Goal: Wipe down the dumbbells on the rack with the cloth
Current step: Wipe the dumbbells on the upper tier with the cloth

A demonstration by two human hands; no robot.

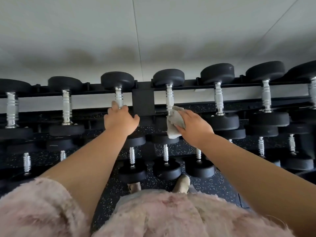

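Against a pale wall (102, 31), the rack (143, 100) holds dumbbells; left hand (119, 119) fingers grip one handle (118, 96), right hand (195, 125) fingers clutch the cloth (175, 121).

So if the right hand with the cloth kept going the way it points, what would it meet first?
Most likely the chrome handle of the top-row dumbbell just right of the rack's centre post. The cloth in the right hand already appears to touch its lower end, though depth is unclear.
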